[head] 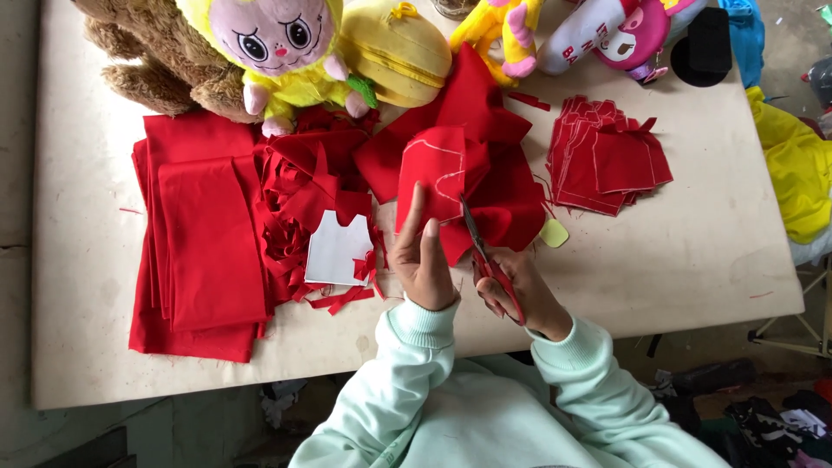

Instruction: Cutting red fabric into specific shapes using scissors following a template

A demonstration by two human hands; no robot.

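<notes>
While the left hand (422,260) pinches red fabric (433,178) upright, the right hand's (520,290) grip clasps scissors (482,256).

No packages, signs or screens are in view. The only lettered surface is the white fabric band (582,36) on a pink-and-white plush toy (620,35), lying at the far table edge, well beyond and to the right of the right hand (520,290).
</notes>
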